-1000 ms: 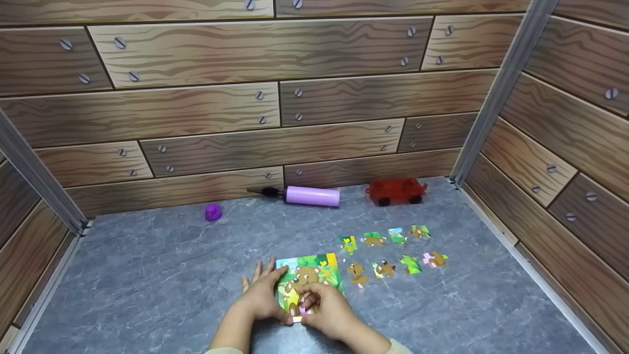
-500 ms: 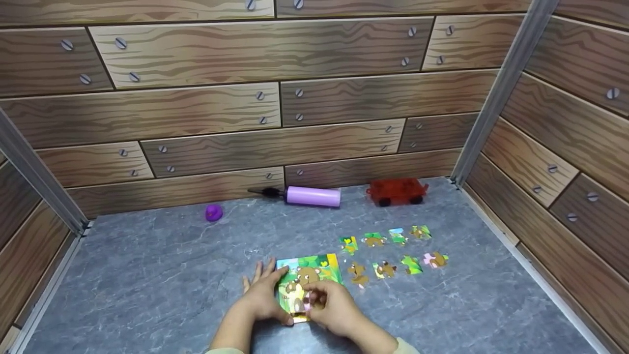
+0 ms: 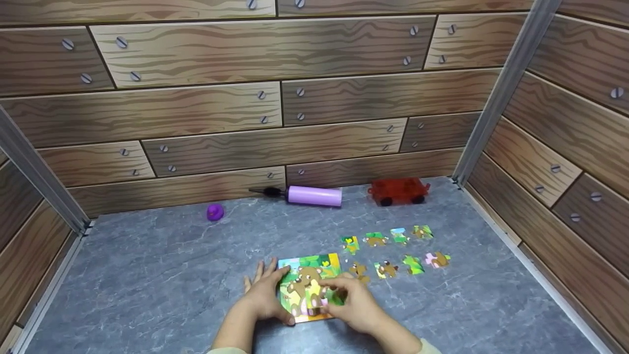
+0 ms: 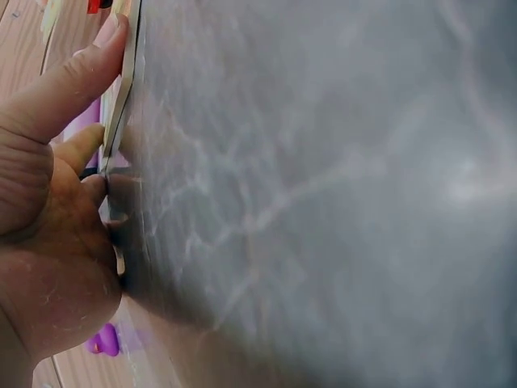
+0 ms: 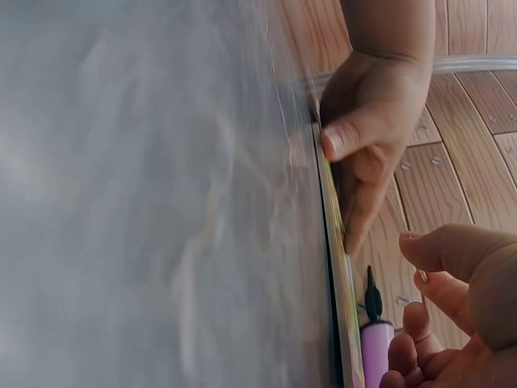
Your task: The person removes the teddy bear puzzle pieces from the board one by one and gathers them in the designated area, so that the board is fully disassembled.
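Observation:
A bear-picture jigsaw puzzle [image 3: 300, 263] lies flat near the front of the table. Spread along its left side is my left hand [image 3: 265, 297], thumb at the lower left corner and index finger by the upper left. The left wrist view shows that thumb [image 4: 93, 61] straight against the puzzle's edge. My right hand [image 3: 361, 305] is over the puzzle's lower right part, hiding some of it. Between its thumb and index finger it pinches a thin puzzle piece [image 5: 422, 276], seen edge-on in the right wrist view, above the puzzle's surface.
Several loose puzzle pieces [image 3: 414, 264] lie in two rows to the right. Along the back wall are a purple rubber duck [image 3: 214, 212], a lilac hand pump [image 3: 314, 196] with a black nozzle and a red toy wagon [image 3: 399, 191]. Wood-patterned walls [image 3: 196, 108] enclose the table.
My right hand has moved right across the puzzle, uncovering more of its lower middle. My left hand stays at the left side, and the loose pieces have not moved.

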A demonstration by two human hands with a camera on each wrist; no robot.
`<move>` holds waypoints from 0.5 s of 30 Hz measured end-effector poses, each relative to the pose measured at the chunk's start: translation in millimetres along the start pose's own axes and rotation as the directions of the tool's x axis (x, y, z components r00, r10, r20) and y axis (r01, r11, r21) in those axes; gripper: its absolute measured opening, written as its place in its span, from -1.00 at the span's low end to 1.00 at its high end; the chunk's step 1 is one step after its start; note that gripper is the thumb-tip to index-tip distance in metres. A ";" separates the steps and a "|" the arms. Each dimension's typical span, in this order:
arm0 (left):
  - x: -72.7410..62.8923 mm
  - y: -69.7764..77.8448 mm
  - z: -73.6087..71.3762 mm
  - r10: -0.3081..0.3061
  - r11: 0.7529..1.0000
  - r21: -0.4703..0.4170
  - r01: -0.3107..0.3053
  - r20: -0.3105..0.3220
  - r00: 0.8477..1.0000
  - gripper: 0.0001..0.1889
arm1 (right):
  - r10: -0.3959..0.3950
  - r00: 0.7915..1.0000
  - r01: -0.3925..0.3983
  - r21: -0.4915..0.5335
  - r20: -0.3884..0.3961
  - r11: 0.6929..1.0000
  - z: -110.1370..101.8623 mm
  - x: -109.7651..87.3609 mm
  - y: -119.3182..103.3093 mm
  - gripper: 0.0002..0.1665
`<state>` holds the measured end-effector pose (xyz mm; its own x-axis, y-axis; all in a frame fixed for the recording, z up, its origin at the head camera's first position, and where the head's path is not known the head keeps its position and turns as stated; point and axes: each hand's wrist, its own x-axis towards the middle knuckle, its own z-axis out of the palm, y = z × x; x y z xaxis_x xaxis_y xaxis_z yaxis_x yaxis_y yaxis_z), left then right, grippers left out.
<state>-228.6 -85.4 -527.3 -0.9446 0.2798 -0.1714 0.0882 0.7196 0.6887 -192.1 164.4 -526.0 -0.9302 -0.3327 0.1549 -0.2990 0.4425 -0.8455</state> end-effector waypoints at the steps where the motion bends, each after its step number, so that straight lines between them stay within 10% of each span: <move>1: 0.1 0.1 0.2 0.001 1.000 0.000 -0.001 -0.001 1.000 0.29 | 0.005 1.000 -0.005 -0.001 0.003 1.000 -3.4 -1.4 1.1 -0.40; 15: 0.9 -0.9 1.8 -0.009 1.000 0.006 0.009 -0.016 1.000 0.29 | 0.048 0.998 -0.050 0.060 0.038 0.997 -47.8 -24.1 26.8 -0.42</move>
<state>-228.9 -84.6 -529.3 -0.9504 0.2629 -0.1665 0.0812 0.7260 0.6829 -187.9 224.0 -527.9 -0.9347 -0.3426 0.0944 -0.2385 0.4080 -0.8813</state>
